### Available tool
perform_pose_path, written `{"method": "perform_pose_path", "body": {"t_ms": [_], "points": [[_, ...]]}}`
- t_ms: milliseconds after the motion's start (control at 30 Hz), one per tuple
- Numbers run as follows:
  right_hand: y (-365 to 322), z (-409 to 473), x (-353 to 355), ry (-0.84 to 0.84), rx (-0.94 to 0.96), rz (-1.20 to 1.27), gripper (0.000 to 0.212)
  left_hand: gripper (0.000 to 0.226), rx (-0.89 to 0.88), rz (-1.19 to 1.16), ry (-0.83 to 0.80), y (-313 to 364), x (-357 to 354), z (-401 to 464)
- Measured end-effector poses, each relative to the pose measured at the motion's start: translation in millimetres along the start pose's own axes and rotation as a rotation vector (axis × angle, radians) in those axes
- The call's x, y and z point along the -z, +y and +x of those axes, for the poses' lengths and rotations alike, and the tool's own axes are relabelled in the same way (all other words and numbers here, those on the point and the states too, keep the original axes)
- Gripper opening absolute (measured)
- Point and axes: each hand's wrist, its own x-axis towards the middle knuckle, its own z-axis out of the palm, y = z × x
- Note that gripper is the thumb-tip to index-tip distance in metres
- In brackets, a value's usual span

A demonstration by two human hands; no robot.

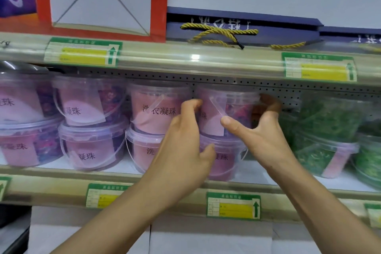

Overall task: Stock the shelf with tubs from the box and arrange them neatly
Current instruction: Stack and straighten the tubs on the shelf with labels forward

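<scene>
Placement step in hand: left hand (183,130) and right hand (259,128) clasp the upper pink tub (224,107), stacked on 1 tub at the row's 3 o'clock end. Next: square its label forward.

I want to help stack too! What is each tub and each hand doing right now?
Top tub: lid on, stacked on another tub, held by both hands.
Bottom tub: lid on, standing on the shelf.
Left hand: grips the top tub's left side.
Right hand: grips its right side.
Green tubs: stacked, untouched.
</scene>
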Motion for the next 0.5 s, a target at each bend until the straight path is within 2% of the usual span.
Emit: {"method": "perform_pose_path", "body": {"t_ms": [67, 133, 200, 233, 333, 433, 467, 500], "points": [[-4, 4, -4, 0.034, -0.012, -0.085, 0.094, 0.072, 0.062, -0.097, -0.055, 4, -6, 5], [-5, 8, -2, 0.049, -0.024, -0.093, 0.079, 0.072, 0.082, -0.168, -0.067, 6, -9, 6], [0, 12, 5, 0.005, -0.024, 0.017, 0.057, 0.072, 0.065, -0.212, -0.035, 6, -8, 2], [4, 14, 8, -0.052, -0.029, 0.087, 0.053, 0.072, 0.053, -0.219, -0.013, 6, -8, -2], [16, 19, 12, -0.151, -0.093, 0.253, 0.061, 0.068, 0.027, -0.176, 0.061, 7, -8, -14], [21, 18, 15, -0.079, -0.089, 0.286, 0.030, 0.066, 0.017, -0.119, 0.107, 6, -11, -15], [23, 16, 16, -0.061, -0.063, 0.286, 0.031, 0.065, 0.019, -0.111, 0.108, 4, -12, -12], [25, 15, 17, -0.070, -0.027, 0.257, 0.045, 0.066, 0.026, -0.110, 0.098, 4, -13, -9]]}}
